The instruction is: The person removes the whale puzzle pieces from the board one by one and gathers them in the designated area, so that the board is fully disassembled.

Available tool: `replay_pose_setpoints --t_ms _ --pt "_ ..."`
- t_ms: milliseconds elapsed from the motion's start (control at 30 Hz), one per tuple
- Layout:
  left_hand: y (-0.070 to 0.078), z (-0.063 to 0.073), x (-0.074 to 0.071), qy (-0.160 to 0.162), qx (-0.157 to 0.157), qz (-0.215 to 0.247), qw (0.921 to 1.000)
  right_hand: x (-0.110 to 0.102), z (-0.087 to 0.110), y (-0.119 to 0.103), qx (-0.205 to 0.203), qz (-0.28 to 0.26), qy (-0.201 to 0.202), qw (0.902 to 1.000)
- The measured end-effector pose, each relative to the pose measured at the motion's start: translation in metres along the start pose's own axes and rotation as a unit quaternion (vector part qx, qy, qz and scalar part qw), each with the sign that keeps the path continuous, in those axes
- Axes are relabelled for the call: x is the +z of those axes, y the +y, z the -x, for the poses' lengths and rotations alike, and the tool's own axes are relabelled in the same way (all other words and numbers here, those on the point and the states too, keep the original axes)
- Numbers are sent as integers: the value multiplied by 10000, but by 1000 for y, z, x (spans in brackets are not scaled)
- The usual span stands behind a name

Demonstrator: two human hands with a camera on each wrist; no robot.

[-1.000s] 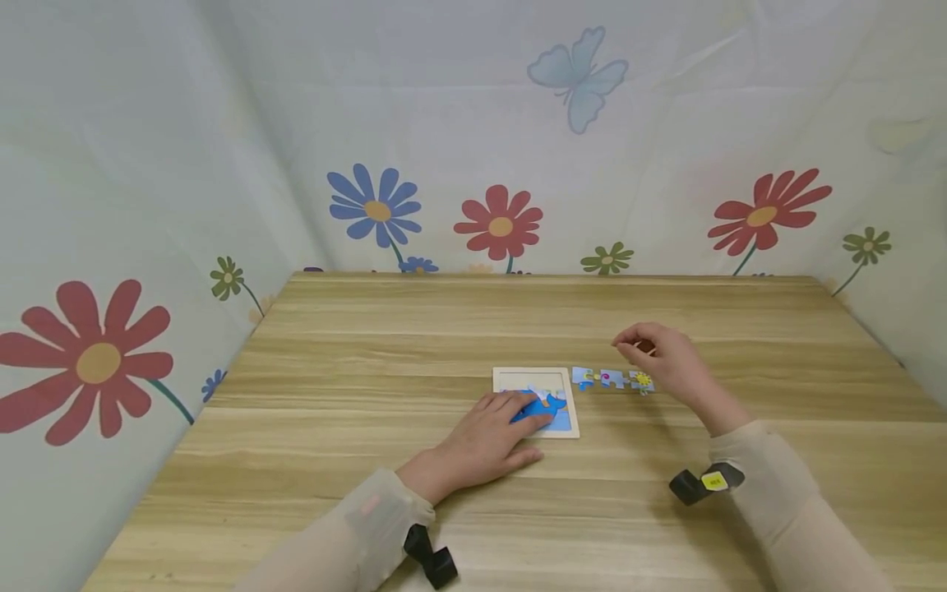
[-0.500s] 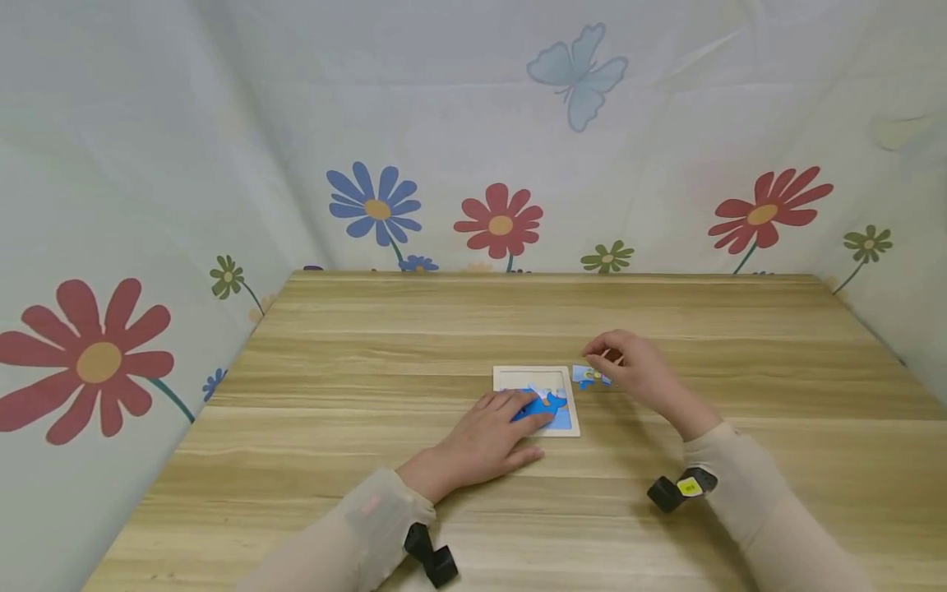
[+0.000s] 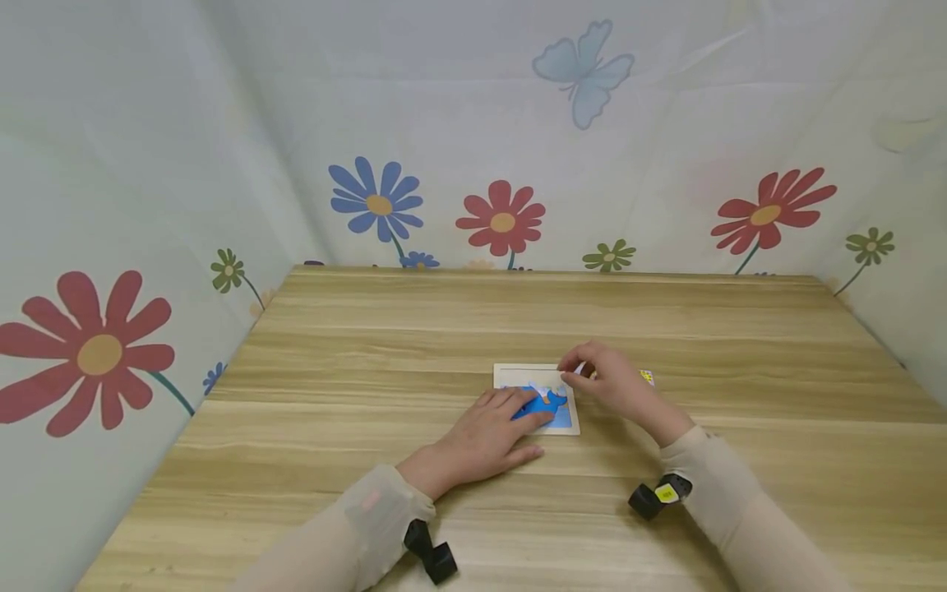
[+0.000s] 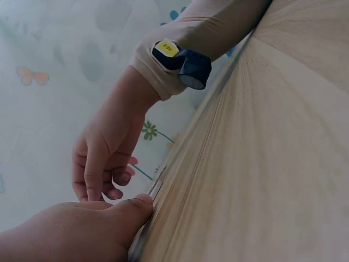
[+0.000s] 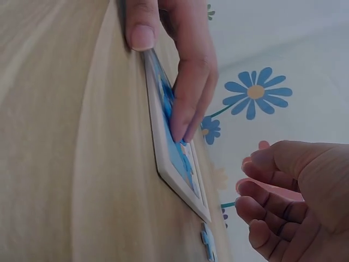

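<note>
My left hand (image 3: 481,436) rests with extended fingers on a small jigsaw puzzle in a pale wooden frame (image 3: 574,421), covering its left part. A blue whale picture (image 3: 551,402) shows past the fingers, and the strip along the far side is bare. In the right wrist view the left thumb (image 5: 143,35) lies at the frame's corner. My right hand (image 3: 610,380) hovers over the frame's far right corner, fingers loosely curled, no piece seen in them. Beneath it lie loose puzzle pieces, mostly hidden; a yellow-patterned piece (image 3: 647,376) and a blue piece (image 5: 208,241) show.
The wooden table (image 3: 355,353) stretches out around the puzzle frame. Behind it hangs a pale curtain (image 3: 444,99) printed with flowers and a butterfly. A black camera (image 3: 429,552) is strapped to the left wrist, another (image 3: 658,495) to the right.
My right hand has moved left, from over the right end of the row of loose pieces to the frame's far right corner, now covering most of the row. The left hand has stayed put.
</note>
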State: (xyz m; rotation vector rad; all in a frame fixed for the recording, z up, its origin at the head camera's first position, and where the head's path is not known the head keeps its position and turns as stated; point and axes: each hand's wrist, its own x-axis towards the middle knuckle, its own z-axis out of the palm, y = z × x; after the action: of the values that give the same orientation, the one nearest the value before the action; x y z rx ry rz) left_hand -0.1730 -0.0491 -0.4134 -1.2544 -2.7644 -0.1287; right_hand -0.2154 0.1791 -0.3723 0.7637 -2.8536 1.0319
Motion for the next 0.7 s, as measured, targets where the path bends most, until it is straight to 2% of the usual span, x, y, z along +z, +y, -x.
replay_pose_setpoints --t_ms 133,367,700 --pt "1 0 -1 -102 -41 -13 9999 5 -1 0 -6 -6 -162 9999" --pt "0 0 0 -90 -32 -15 10000 13 -4 2 -57 278 -334 9990" --pt "0 0 -1 47 74 -148 9999 19 -1 -1 217 395 -508 9977"
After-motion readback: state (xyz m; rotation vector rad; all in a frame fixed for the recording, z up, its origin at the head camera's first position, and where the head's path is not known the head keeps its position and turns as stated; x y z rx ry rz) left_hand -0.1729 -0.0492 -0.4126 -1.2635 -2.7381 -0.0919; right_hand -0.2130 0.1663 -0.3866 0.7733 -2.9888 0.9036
